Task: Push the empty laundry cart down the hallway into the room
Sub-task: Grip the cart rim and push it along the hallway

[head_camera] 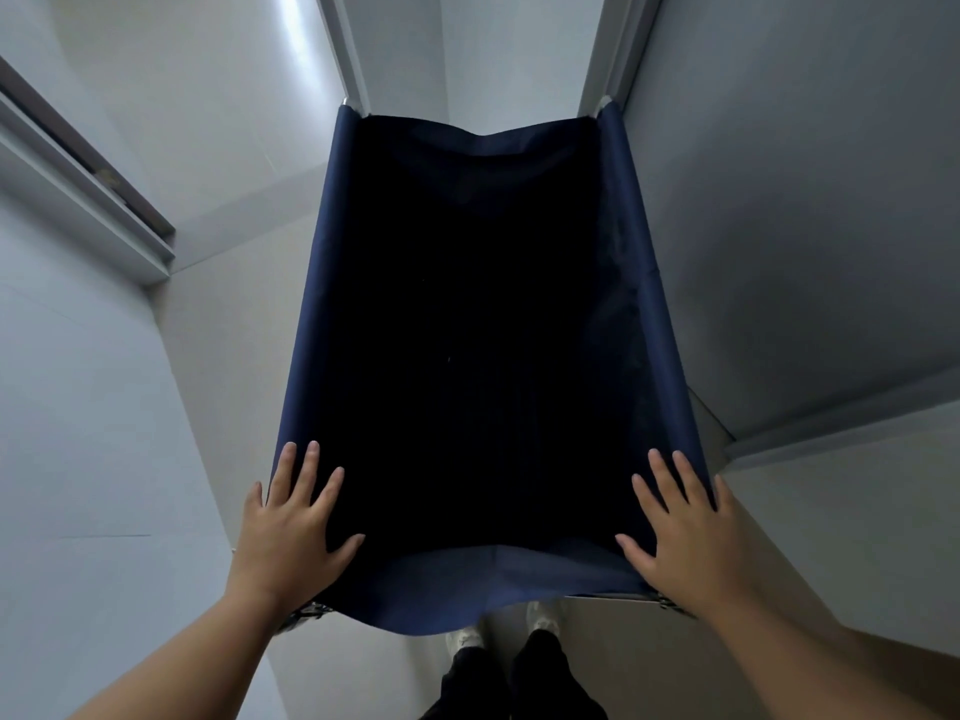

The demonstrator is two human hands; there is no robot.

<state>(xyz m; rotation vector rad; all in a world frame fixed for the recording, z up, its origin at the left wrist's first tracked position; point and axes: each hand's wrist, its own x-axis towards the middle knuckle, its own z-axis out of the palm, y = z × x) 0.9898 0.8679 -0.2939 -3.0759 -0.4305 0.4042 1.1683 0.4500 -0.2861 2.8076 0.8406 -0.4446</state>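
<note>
A laundry cart [311, 304] with a dark navy fabric liner fills the middle of the view. Its inside is dark and I see nothing in it. My left hand [293, 522] lies flat on the near left corner of the rim, fingers spread. My right hand [680, 527] lies flat on the near right corner, fingers spread too. Neither hand curls around the rim. The cart's far end sits between the two sides of a door frame [348, 49].
White walls stand close on both sides; the right wall [805, 226] nearly touches the cart. A doorway with a dark threshold [88, 163] opens on the left. My feet [498, 636] in light shoes show below the cart's near edge.
</note>
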